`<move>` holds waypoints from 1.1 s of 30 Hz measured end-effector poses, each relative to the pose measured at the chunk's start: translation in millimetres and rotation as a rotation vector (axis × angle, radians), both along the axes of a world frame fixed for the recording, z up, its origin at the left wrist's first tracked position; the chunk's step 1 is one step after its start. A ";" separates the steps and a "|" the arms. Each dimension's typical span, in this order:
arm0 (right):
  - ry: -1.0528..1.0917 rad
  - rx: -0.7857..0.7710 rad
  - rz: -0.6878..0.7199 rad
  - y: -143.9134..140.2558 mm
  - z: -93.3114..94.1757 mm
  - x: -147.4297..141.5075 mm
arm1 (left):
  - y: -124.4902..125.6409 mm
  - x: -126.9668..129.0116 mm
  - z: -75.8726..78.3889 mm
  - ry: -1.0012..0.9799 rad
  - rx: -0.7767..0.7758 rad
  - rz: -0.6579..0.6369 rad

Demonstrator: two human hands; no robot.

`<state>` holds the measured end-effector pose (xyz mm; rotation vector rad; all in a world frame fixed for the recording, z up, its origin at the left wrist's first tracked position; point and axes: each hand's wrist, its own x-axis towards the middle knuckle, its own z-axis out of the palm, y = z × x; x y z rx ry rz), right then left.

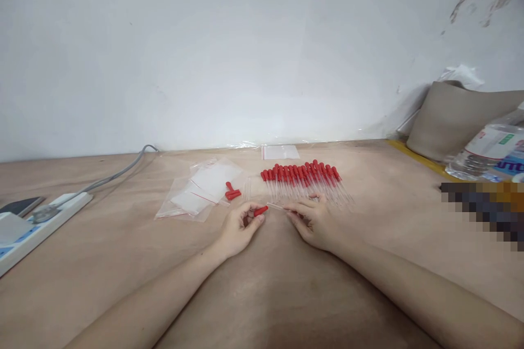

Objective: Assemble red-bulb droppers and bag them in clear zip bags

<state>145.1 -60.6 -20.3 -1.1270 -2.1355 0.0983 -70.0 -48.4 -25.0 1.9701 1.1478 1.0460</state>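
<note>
My left hand (239, 227) pinches the red rubber bulb (260, 210) of a dropper, and my right hand (313, 221) holds the clear glass tube (277, 206) of the same dropper. Both hands rest on the tan table (262, 283) near its middle. Just behind my right hand lies a row of several finished droppers with red bulbs (303, 177). To the left of my left hand, two loose red bulbs (231, 192) lie on small clear zip bags (200, 188).
Another small zip bag (280, 151) lies by the wall. A white power strip (36, 223) with a grey cable (118, 173) sits at the left, next to a dark phone (20, 205). A plastic bottle (487, 155) and a tan bag (454, 117) stand at the right.
</note>
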 end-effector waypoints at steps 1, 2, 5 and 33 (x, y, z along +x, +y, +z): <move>-0.005 0.003 0.003 -0.3 0.2 -0.1 | 0.0 0.1 -0.1 -0.005 -0.009 -0.003; -0.010 0.005 0.006 -0.6 0.3 -0.1 | 0.0 0.2 0.0 -0.010 -0.017 -0.006; -0.023 -0.002 0.011 -1.1 0.5 0.2 | 0.6 0.6 0.6 -0.037 -0.046 -0.017; -0.079 -0.090 0.219 7.8 7.8 10.2 | -7.1 -0.6 13.7 0.036 0.021 -0.150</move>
